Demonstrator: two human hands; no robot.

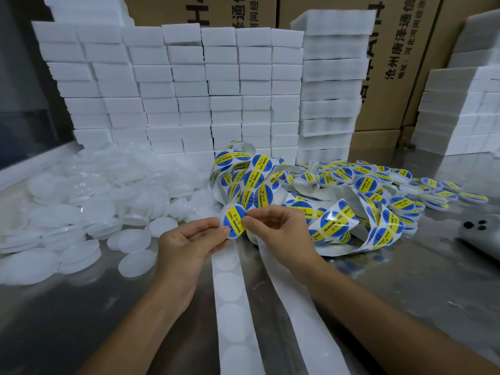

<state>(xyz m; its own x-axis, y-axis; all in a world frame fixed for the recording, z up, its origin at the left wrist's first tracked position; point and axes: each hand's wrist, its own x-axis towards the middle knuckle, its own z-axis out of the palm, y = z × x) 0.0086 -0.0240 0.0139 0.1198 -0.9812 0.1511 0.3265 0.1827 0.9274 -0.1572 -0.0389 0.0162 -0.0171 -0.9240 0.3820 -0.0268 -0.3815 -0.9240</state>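
My left hand (189, 243) holds a round white lid (234, 221) by its lower left edge, above the metal table (405, 280). On the lid lies a blue and yellow "SOLDERING PASTE" sticker. My right hand (278, 228) pinches the lid's right edge with thumb and forefinger. Behind the hands a tangled sticker strip (249, 180) loops across the table. Empty white backing tape (232, 307) runs from under the hands toward me.
A heap of plain white lids (89, 212) lies at the left. Labelled lids (400, 182) pile at the right. Stacked white foam blocks (176, 90) and cardboard boxes (400, 63) wall off the back. A grey phone (481, 236) lies at the right edge.
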